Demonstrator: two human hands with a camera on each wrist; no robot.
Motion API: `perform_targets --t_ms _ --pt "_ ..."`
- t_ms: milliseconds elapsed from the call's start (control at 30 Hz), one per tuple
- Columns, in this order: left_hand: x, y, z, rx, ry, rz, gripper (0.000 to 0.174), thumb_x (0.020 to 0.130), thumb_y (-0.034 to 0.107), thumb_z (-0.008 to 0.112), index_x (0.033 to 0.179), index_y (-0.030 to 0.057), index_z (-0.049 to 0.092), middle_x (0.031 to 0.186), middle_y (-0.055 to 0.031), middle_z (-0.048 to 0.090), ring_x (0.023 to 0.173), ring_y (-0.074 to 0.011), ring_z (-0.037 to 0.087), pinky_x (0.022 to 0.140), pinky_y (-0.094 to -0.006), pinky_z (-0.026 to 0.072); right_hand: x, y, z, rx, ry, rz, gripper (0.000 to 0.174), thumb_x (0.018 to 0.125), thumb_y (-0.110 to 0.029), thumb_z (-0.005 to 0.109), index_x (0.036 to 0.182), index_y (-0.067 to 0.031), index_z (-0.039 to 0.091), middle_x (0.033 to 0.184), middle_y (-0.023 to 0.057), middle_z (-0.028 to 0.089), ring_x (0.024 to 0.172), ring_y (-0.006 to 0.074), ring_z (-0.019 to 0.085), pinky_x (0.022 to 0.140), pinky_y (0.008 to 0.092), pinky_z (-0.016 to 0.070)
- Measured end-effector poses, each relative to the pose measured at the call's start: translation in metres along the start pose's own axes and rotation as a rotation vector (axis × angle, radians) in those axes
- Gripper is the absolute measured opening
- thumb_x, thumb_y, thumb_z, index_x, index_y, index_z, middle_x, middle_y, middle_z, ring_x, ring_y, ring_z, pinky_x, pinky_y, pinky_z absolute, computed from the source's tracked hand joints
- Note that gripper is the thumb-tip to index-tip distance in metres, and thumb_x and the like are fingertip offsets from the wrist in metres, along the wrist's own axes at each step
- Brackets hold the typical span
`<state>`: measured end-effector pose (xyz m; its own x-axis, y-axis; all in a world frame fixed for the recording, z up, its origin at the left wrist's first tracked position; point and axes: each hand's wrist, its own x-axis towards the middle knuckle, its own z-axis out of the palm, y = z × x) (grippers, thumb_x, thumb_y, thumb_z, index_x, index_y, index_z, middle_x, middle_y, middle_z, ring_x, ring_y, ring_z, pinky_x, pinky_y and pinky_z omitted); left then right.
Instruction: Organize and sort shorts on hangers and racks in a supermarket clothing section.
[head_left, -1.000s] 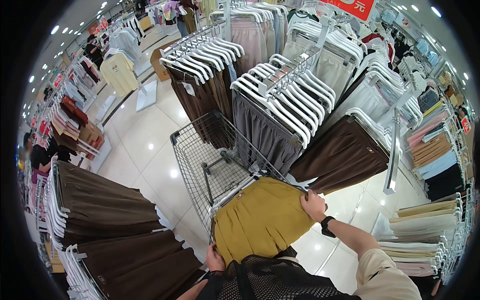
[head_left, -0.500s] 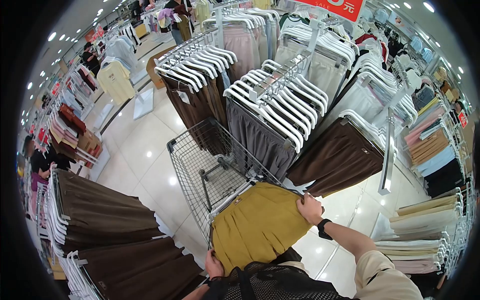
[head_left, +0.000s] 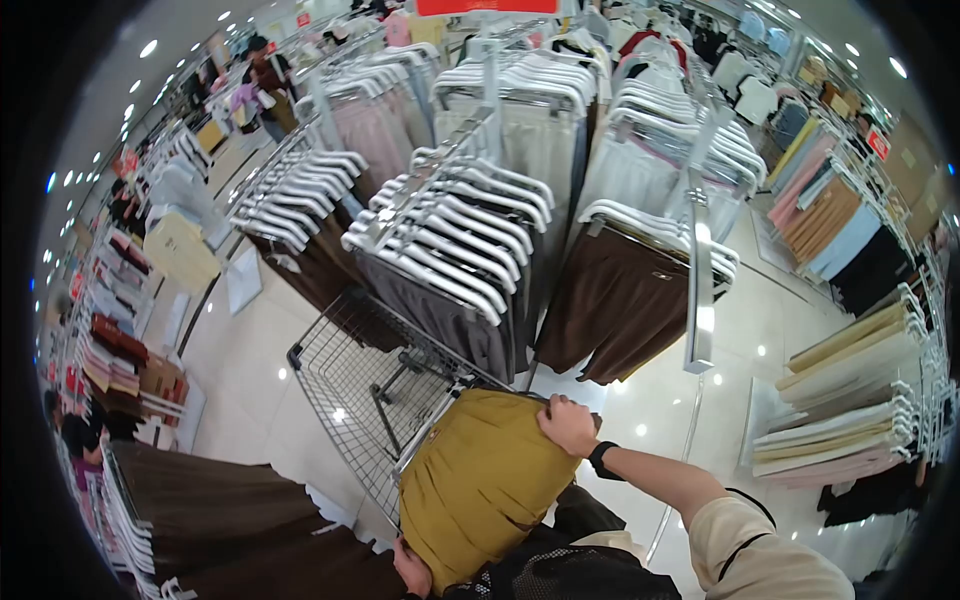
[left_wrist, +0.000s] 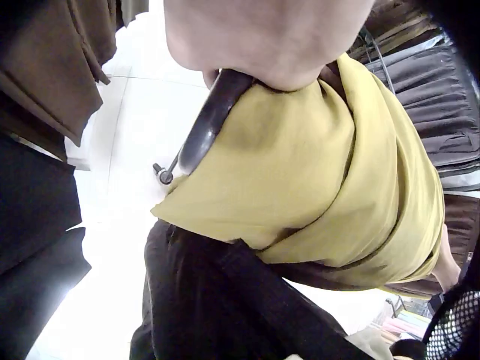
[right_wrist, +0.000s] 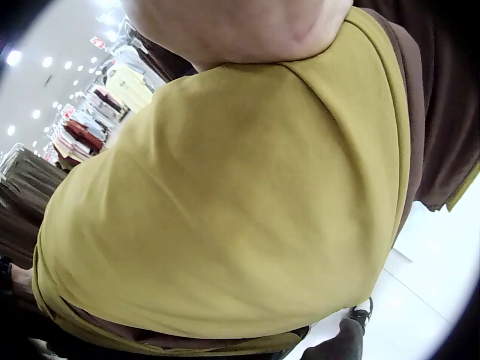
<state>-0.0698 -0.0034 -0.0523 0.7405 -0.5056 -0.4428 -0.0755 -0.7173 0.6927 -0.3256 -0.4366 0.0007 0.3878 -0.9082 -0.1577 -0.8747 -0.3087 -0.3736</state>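
Note:
A mustard-yellow garment [head_left: 490, 470] with a dark brown underside lies draped over the handle end of a wire shopping cart [head_left: 330, 375]. My left hand [head_left: 412, 567] is at the near left end, where the left wrist view shows it curled round the dark cart handle [left_wrist: 206, 124] beside the cloth. At the other end my right hand [head_left: 568, 425] grips the garment's upper corner, thumb and fingers bent over it. The handle itself is hidden there under the cloth. In the right wrist view the yellow fabric [right_wrist: 217, 202] spreads below that hand.
Ahead stands a rack of grey pants [head_left: 440, 300] on white hangers, its side overlapping the cart. Brown pants [head_left: 620, 300] hang right of it, near a metal rail end [head_left: 698, 350]. More brown garments [head_left: 240, 520] hang close on the left. Pale tiled floor [head_left: 235, 340] runs between racks.
The view has swung to the right, so the racks ahead appear further left. The cart, garment and both hands have shifted left and down in view. Both hands keep their hold.

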Motion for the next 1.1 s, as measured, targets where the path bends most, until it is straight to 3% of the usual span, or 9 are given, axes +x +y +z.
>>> perform_targets --t_ms 133,267,400,533,600,633,767,900,1100 --pt "-0.024 0.063 -0.008 0.082 0.059 0.154 0.048 0.105 0.002 0.048 0.152 0.0 0.053 0.134 -0.0284 0.068 0.122 -0.0405 0.065 0.107 -0.0457 0.0506 0.0 0.008 0.007 0.045 -0.027 -0.001 0.041 0.096 -0.036 0.057 0.103 0.004 0.067 0.104 0.0237 0.074 0.093 0.0403 0.075 0.085 0.0515 0.0604" --pt "0.01 -0.024 0.002 0.07 0.065 0.255 0.05 0.102 -0.004 0.049 0.152 -0.0039 0.05 0.14 -0.0247 0.065 0.125 -0.0359 0.064 0.11 -0.0441 0.0514 -0.001 0.015 0.007 0.128 0.002 -0.035 0.045 0.097 -0.039 0.058 0.105 0.0048 0.067 0.104 0.024 0.073 0.095 0.0413 0.074 0.086 0.0542 0.0593" --pt "0.015 -0.035 0.005 -0.107 -0.002 0.109 0.05 0.104 -0.002 0.05 0.154 -0.0029 0.047 0.144 -0.0226 0.062 0.125 -0.0343 0.064 0.109 -0.0437 0.0531 0.008 0.033 0.002 0.24 -0.226 0.01 0.051 0.097 -0.039 0.059 0.122 0.0056 0.063 0.117 0.0288 0.071 0.103 0.0463 0.072 0.095 0.0535 0.0574" --pt "-0.002 -0.001 0.002 -0.294 -0.076 0.068 0.05 0.105 0.0 0.052 0.155 -0.0042 0.045 0.145 -0.0234 0.061 0.127 -0.034 0.063 0.109 -0.0441 0.0537 -0.003 0.082 -0.037 0.415 0.018 -0.148 0.042 0.097 -0.03 0.064 0.131 -0.0059 0.061 0.121 0.0208 0.072 0.104 0.0426 0.073 0.094 0.0496 0.0578" --pt "0.007 -0.012 0.002 -0.235 -0.062 0.099 0.048 0.106 0.003 0.051 0.153 -0.0042 0.047 0.144 -0.0232 0.061 0.127 -0.0338 0.063 0.108 -0.0441 0.0538 -0.002 0.108 -0.099 0.563 0.056 -0.067 0.038 0.09 -0.02 0.069 0.124 -0.0025 0.064 0.11 0.0239 0.071 0.097 0.0439 0.072 0.085 0.0516 0.0579" --pt "0.015 -0.021 0.001 -0.193 -0.052 0.117 0.047 0.106 0.004 0.05 0.153 -0.0042 0.047 0.144 -0.0231 0.061 0.127 -0.0337 0.063 0.108 -0.0441 0.0539 0.011 0.135 -0.105 0.606 0.398 -0.221 0.031 0.089 -0.014 0.07 0.118 -0.0039 0.066 0.103 0.0197 0.07 0.092 0.0396 0.072 0.08 0.0479 0.0584" --pt "0.034 -0.053 -0.001 -0.094 -0.022 0.18 0.044 0.108 0.008 0.049 0.15 -0.0041 0.05 0.143 -0.0226 0.063 0.127 -0.0334 0.063 0.107 -0.0441 0.0542 0.034 0.164 -0.238 0.374 0.83 -0.297 0.026 0.089 -0.005 0.071 0.114 -0.0027 0.064 0.106 0.0157 0.068 0.099 0.0382 0.067 0.09 0.0477 0.0531" --pt "0.055 -0.097 -0.004 0.02 -0.001 0.272 0.043 0.109 0.012 0.047 0.148 -0.004 0.053 0.142 -0.0221 0.064 0.127 -0.0331 0.063 0.106 -0.0441 0.0544 0.066 0.181 -0.29 0.109 0.92 -0.271 0.04 0.089 -0.01 0.073 0.125 -0.0013 0.06 0.118 0.0177 0.063 0.112 0.0378 0.06 0.097 0.0485 0.0495" --pt "0.039 -0.058 0.007 -0.152 0.016 0.152 0.045 0.112 0.026 0.042 0.142 -0.003 0.06 0.137 -0.0187 0.067 0.124 -0.0316 0.065 0.105 -0.0433 0.055 0.111 0.194 -0.292 -0.123 0.816 -0.327 0.047 0.086 -0.018 0.077 0.126 -0.0034 0.059 0.117 0.0174 0.06 0.114 0.0369 0.058 0.098 0.0467 0.0474"
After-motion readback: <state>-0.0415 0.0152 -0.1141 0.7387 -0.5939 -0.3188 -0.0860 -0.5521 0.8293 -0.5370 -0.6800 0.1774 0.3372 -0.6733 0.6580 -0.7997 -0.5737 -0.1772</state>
